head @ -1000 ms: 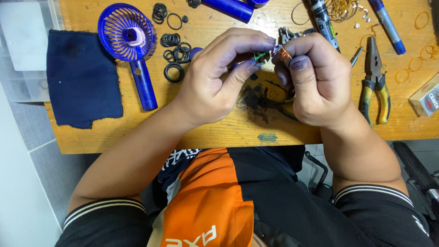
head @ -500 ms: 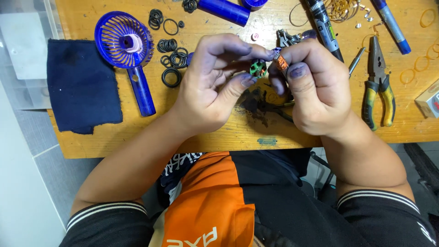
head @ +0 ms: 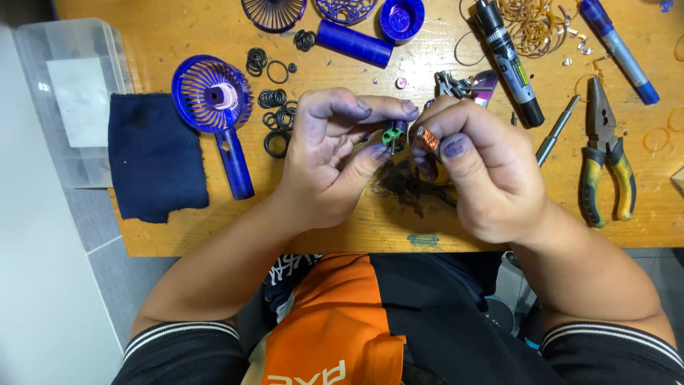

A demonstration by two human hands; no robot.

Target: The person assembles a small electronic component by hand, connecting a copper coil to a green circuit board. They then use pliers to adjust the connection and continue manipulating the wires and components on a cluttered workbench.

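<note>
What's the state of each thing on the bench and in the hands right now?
left hand: pinching small green-and-black part at fingertips
right hand: pinching small copper-wound part
handheld fan: lying flat, front grille off
fan grilles: detached, top edge
blue tube: lying loose
pliers: jaws closed, lying flat
black marker: capped, lying
blue marker: capped, lying
dark cloth: spread over table edge
</note>
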